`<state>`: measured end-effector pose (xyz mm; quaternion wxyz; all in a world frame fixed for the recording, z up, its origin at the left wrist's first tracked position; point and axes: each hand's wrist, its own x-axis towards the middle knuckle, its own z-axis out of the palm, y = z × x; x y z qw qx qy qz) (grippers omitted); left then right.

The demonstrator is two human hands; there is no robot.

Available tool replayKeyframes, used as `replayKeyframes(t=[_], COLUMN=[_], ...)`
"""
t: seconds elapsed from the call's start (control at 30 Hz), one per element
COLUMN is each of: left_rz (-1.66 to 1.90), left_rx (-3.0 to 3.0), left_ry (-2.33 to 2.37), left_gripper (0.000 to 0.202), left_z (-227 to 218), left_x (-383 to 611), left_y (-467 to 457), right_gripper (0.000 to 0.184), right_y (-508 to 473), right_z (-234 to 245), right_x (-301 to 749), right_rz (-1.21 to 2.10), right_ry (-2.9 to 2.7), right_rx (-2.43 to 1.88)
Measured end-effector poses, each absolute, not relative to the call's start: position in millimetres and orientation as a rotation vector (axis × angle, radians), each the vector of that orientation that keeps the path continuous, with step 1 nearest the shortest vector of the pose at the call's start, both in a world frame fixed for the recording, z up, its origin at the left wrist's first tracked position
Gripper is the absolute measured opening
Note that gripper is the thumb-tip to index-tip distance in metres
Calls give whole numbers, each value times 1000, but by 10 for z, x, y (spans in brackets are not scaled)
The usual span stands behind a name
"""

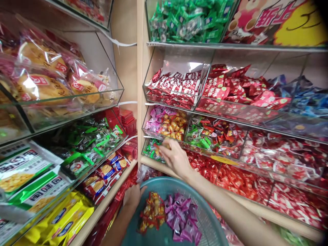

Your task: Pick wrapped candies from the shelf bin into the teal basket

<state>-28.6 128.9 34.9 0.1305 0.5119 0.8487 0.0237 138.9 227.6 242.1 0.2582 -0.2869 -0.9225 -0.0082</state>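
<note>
A teal plastic basket (214,208) is set nearest, below the corner where two runs of shelving meet. On its floor, gold-wrapped candies (153,212) are heaped on the left and purple-wrapped candies (183,217) on the right, the two heaps touching. The basket's left rim is gripped by the left hand (132,196), the thumb laid at the edge and the other fingers mostly hidden. To the left, yellow packets (61,218) are stacked on a low shelf. Beyond the basket, the right hand (174,155) is held before the front edge of a clear bin (166,135) filled with more purple and gold sweets, above green and blue wrapped sweets (151,149). Its fingers are bent and brought close together; a small reddish patch is seen at the blurred tips, but whether anything is held cannot be told. Farther up, red-and-white packets (176,85) are piled in a clear compartment, and green packets (189,22) are displayed on the shelf above.
</note>
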Motion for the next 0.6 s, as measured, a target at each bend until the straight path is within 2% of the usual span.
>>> replayKeyframes(t=[0.17, 0.3, 0.47, 0.6], left_rz=[144, 152, 133, 118], left_rx=[1539, 1527, 1503, 1502], left_ry=[2464, 2458, 2464, 2466], left_gripper=[52, 55, 54, 54], left_z=[296, 324, 365, 369], left_x=[-287, -278, -266, -262], left_y=[1275, 1261, 1250, 1246], right_gripper=[36, 33, 35, 31], right_y=[1886, 1853, 1878, 1831], right_z=[1532, 972, 637, 538], right_x=[1591, 1609, 1419, 1294], right_rz=[332, 353, 229, 295], right_ry=[-2716, -2904, -2906, -2861], right_rx=[-789, -897, -1352, -1495])
